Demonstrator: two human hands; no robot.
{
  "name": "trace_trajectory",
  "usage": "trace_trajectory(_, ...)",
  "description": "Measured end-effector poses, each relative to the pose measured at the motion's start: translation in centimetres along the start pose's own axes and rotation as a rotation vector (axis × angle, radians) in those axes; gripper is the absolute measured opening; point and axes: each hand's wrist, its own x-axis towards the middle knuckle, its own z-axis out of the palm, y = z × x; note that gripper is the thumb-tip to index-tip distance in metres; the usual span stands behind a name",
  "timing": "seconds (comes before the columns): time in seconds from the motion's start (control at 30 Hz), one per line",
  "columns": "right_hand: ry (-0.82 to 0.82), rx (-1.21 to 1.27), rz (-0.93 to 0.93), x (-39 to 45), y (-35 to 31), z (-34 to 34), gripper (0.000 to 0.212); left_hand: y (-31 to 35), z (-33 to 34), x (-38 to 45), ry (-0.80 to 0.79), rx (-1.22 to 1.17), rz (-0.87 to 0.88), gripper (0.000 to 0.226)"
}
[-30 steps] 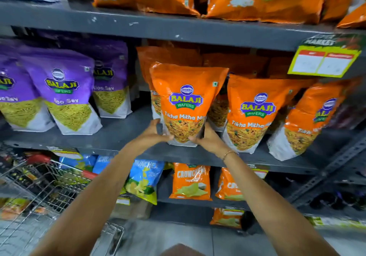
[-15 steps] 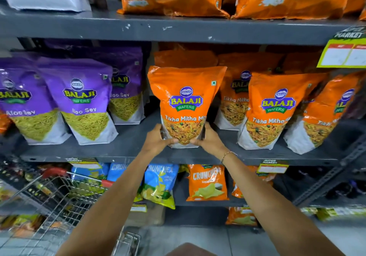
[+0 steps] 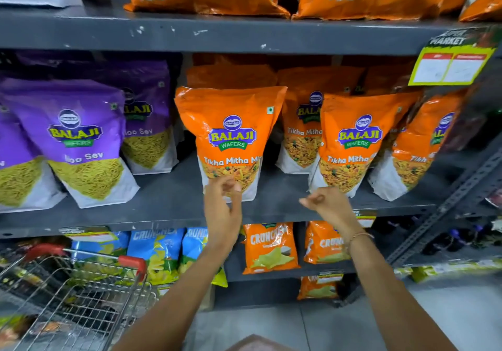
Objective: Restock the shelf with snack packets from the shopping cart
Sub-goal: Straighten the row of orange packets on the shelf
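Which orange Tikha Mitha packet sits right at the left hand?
The leftmost front Tikha Mitha packet, beside the purple Aloo Sev packs; the left hand overlaps its base.

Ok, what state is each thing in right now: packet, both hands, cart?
Tikha Mitha packet: upright on the middle shelf.
Left hand: fingers curled at the packet's base, grip unclear.
Right hand: loosely curled, off the packet, holding nothing.
Shopping cart: beside the shelving, contents unclear.

Supermarket aisle, grey metal shelves (image 3: 190,38) of snack packets (image 3: 231,139), price tag (image 3: 451,67), shopping cart (image 3: 81,296)
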Motion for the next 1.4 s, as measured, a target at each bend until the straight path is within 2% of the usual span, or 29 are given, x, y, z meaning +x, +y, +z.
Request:
trace_trajectory(0.07,0.049,-0.187,0.121,0.0,2.3,-2.9,0.03,1.2,2.5,0.0,-0.196,0.01,0.106,0.014)
trace_trajectory(0.13,0.125,-0.24,0.166,0.5,4.0,-5.1,0.024,1.9,5.6,0.8,-0.394,0.046,0.137,0.025)
trace_trajectory(0.2,0.167,-0.133,0.167,1.4,5.3,-6.2,0.043,2.4,8.9,1.7,-0.6,0.105,0.074,0.053)
trace_trajectory(0.27,0.144,-0.03,0.14,2.3,6.0,-6.7,0.061,2.6,11.7,2.4,-0.802,0.166,-0.033,0.08)
trace_trajectory(0.33,0.093,0.091,0.132,3.1,6.6,-7.0,0.081,2.5,13.7,3.1,-0.921,0.183,-0.11,0.092)
trace_trajectory(0.4,0.044,0.236,0.115,3.9,7.7,-7.0,0.095,2.2,15.1,3.5,-0.97,0.159,-0.128,0.093)
trace_trajectory(0.5,0.025,0.323,0.097,4.1,8.2,-7.2,0.092,2.2,16.2,3.1,-0.934,0.101,-0.151,0.082)
trace_trajectory(0.6,0.014,0.349,0.07,4.0,7.4,-6.9,0.079,2.3,16.2,2.4,-0.806,0.07,-0.168,0.073)
trace_trajectory(0.83,0.005,0.395,-0.042,4.5,5.4,-3.9,0.08,0.1,13.6,2.9,-0.647,0.343,-0.123,0.068)
trace_trajectory(1.03,-0.031,0.395,-0.056,5.0,4.5,-4.4,0.075,-0.3,13.5,3.0,-0.618,0.353,-0.153,0.06)
trace_trajectory(1.13,-0.094,0.367,-0.052,4.9,4.7,-4.6,0.086,-0.3,13.4,2.4,-0.596,0.296,-0.186,0.064)
trace_trajectory(1.2,-0.149,0.338,-0.027,4.8,5.7,-4.7,0.092,0.0,13.3,1.1,-0.47,0.219,-0.222,0.072)
trace_trajectory(1.23,-0.153,0.311,-0.026,4.7,6.4,-4.9,0.087,0.4,13.1,0.2,-0.352,0.226,-0.231,0.073)
trace_trajectory(1.3,-0.092,0.253,-0.002,3.8,7.7,-6.2,0.058,1.1,13.3,-1.9,-0.162,0.323,-0.197,0.062)
trace_trajectory(1.33,-0.062,0.222,0.021,3.4,8.5,-7.1,0.042,1.6,13.6,-3.0,-0.146,0.357,-0.146,0.055)
trace_trajectory(1.4,-0.066,0.162,0.059,2.5,10.9,-9.2,0.023,2.4,14.8,-4.5,-0.247,0.335,-0.026,0.044)
